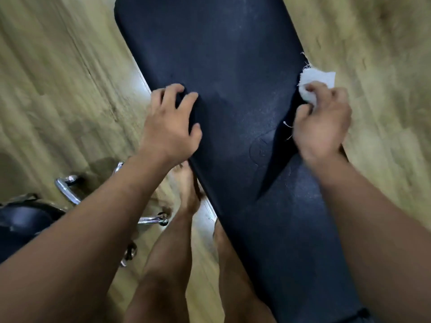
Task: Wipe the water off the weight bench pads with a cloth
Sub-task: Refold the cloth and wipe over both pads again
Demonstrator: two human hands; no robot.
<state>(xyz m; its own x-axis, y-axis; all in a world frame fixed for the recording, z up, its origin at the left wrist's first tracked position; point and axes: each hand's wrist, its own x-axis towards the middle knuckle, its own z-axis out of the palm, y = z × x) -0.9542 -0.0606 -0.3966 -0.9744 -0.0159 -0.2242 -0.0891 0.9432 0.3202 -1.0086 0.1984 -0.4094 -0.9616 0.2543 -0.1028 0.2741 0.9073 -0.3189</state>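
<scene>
dark bench pad (221, 54) slanting from top centre to lower right of frame. at centre right, right hand (323, 122) clenched round a bunched white cloth (314, 79) at the pad's right edge. at centre left, left hand (170, 122) released, fingers spread, resting on the pad's left edge. chrome bars (67, 190) on wooden floor (58, 78), lower left.
</scene>
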